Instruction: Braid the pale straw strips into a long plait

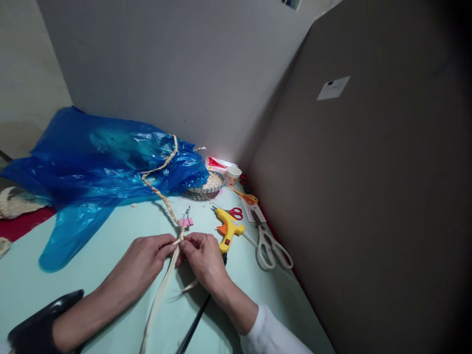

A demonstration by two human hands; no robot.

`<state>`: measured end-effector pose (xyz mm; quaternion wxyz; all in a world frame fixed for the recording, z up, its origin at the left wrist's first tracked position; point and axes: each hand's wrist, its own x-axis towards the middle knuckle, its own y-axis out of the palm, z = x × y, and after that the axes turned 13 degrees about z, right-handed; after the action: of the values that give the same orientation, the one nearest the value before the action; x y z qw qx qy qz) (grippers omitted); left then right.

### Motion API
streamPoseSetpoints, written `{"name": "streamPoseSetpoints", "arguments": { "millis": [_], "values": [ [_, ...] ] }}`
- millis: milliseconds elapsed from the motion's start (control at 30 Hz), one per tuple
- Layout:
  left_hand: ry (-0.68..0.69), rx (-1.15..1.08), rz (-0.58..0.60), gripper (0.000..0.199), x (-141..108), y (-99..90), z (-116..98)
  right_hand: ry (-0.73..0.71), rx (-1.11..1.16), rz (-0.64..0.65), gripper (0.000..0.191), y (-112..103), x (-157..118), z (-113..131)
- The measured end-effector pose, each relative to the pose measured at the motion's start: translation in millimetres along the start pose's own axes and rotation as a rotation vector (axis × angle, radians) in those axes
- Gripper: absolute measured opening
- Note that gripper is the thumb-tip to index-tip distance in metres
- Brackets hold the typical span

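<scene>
While loose strands (159, 293) trail toward the viewer over the surface (118, 236), the left hand (149, 253) has its fingers (165, 239) pinched on them at the near end of the braid (162, 197). The right hand (204, 256) meets it there, thumb and fingers likewise closed on the strands. Just beyond, a pink clip (186, 222) grips the braid. The glue gun (230, 227) lies right of the hands, white scissors (266, 240) beside it. Farther off, the braid crosses the bag (103, 157); basket (211, 191) and cup (233, 177) stand at its right.

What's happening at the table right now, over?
Left hand, right hand: both pinching pale strands. Braid: runs up onto blue bag, pink clip on it. Yellow glue gun: close beside right hand.
</scene>
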<state>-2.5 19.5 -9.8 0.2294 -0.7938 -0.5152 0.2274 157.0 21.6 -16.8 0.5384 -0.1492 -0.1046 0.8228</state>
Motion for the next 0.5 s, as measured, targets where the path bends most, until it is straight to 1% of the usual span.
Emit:
{"name": "streamPoseSetpoints", "arguments": {
  "millis": [100,233,367,500],
  "values": [
    [-0.026,0.076,-0.037,0.032,-2,-0.9,-3,0.013,0.050,-0.021,0.029,1,-3,3],
    [-0.062,0.105,-0.030,0.032,-3,8.3,-6,0.007,0.140,-0.016,0.030,1,-4,6],
    [-0.066,0.169,-0.030,0.029,-5,21.6,-7,0.000,0.241,0.048,0.029,-2,-2,3],
    [-0.059,0.282,0.006,0.025,-10,29.2,-8,-0.041,0.345,0.140,0.027,-3,-1,-2]
  ]
}}
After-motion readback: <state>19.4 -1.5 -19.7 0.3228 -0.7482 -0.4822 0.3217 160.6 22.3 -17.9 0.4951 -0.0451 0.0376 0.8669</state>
